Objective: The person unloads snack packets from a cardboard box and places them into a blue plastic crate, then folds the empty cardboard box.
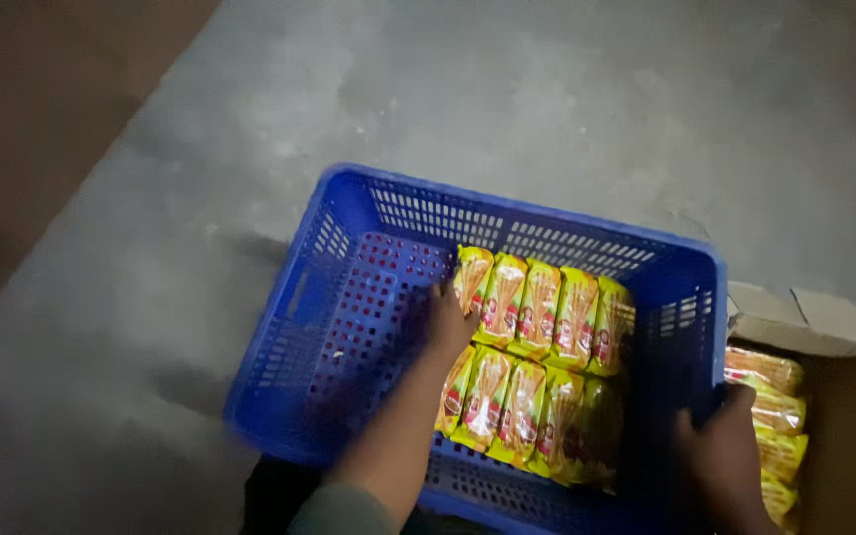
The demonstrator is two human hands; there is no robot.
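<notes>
Blue plastic crate point(349, 297) sits on the grey concrete floor point(547, 119), holding two tidy rows of yellow snack packets point(537, 367) stood on edge, likely to fit more in. Left hand point(448, 319) presses the row's 9 o'clock end, fingers loosely curled. Right hand point(720, 436) grips the crate's rim at 4 o'clock, beside a cardboard box point(834, 396) of more packets.
</notes>
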